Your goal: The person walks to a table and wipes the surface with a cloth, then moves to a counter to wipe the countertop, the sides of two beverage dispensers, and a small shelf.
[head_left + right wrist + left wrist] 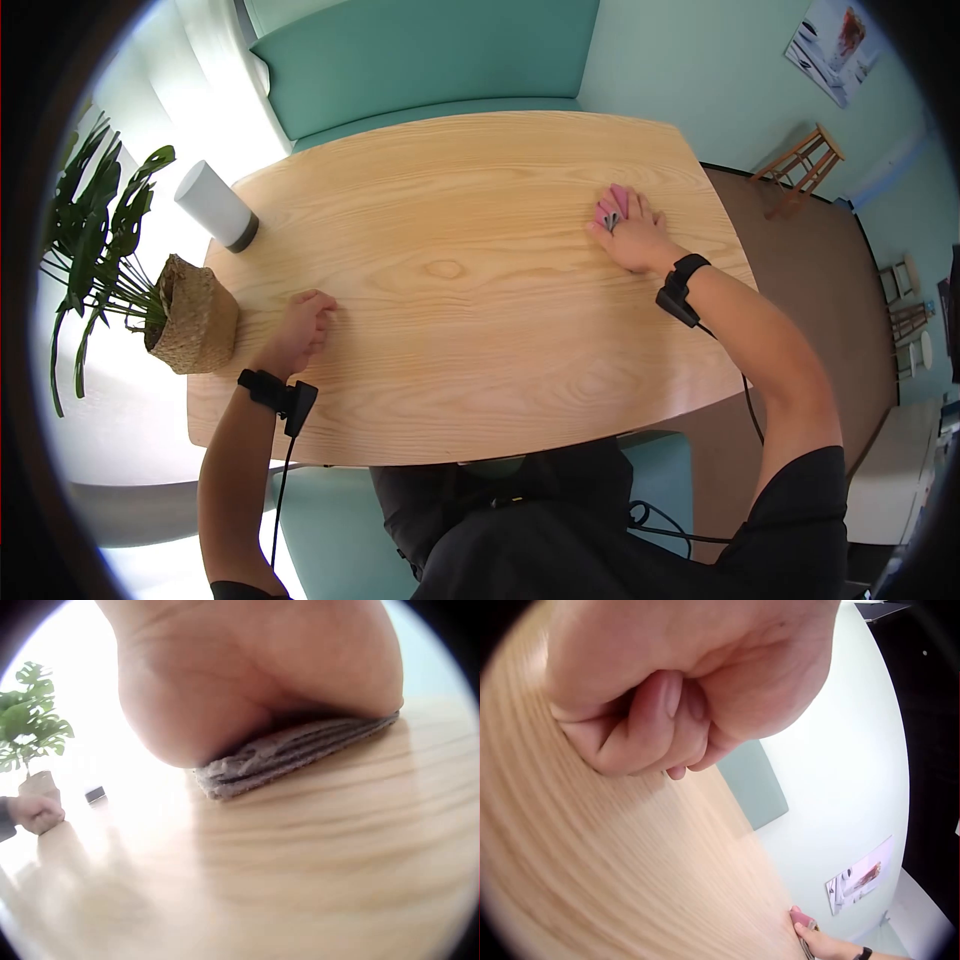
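Toward the right end of the wooden table [450, 330], my right hand [638, 238] lies with its fingers spread, pressing on a folded cloth [620, 196]. Pink shows between and beyond the fingers, with a grey patch too. The right wrist view shows the grey, layered edge of the cloth [300, 754] flat on the wood under my palm; its middle is hidden by the hand. At the left side my left hand [297, 335] rests by the tabletop, its fingers curled in toward the palm [761, 690] and holding nothing.
A potted plant in a woven basket [200, 318] stands on the left edge of the table. Behind it is a white cylinder with a dark base [215, 205]. A green bench [430, 60] runs along the far side; a wooden stool [803, 165] stands beyond the right edge.
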Available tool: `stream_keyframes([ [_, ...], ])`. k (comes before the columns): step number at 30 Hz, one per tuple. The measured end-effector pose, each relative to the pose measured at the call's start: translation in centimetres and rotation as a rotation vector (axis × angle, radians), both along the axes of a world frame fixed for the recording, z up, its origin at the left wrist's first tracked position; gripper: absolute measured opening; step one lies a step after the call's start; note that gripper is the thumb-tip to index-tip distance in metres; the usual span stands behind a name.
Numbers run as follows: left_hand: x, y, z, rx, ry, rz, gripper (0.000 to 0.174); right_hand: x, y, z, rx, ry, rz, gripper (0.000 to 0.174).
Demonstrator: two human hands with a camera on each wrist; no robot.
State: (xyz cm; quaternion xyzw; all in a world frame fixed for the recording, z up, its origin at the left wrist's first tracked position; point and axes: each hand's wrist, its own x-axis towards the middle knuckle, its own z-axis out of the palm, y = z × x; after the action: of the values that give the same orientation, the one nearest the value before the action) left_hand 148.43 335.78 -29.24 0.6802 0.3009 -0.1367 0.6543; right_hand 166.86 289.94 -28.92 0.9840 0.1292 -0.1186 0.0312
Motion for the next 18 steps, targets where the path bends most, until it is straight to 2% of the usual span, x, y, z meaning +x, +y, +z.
stream_keyframes([
  [2,-0.1,-0.1,-0.1,0.014,0.001,-0.008,0.013,-2.3,1.7,0.1,-0.041,0.032,0.118,0.075],
  [4,-0.1,-0.3,0.4,0.007,0.0,-0.004,0.013,-6.5,4.6,0.0,0.029,-0.003,0.328,0.07],
  [6,-0.1,-0.2,0.1,-0.003,-0.007,-0.006,0.013,-11.2,7.9,-0.8,0.186,-0.068,0.588,0.066],
  [9,-0.1,0.2,-0.4,0.002,-0.026,-0.013,0.013,-18.0,13.0,-0.3,0.343,-0.015,0.948,0.066],
  [11,-0.1,0.2,-0.4,0.026,-0.036,-0.004,0.013,-20.9,15.1,-1.5,0.583,-0.092,1.011,0.065],
  [14,-0.3,0.1,-0.2,-0.007,-0.038,0.001,0.012,-20.1,15.1,-1.8,0.574,-0.028,1.03,0.066],
  [18,-0.5,0.1,0.0,-0.014,-0.043,-0.008,0.012,-16.0,9.7,-0.1,0.332,0.007,0.8,0.068],
])
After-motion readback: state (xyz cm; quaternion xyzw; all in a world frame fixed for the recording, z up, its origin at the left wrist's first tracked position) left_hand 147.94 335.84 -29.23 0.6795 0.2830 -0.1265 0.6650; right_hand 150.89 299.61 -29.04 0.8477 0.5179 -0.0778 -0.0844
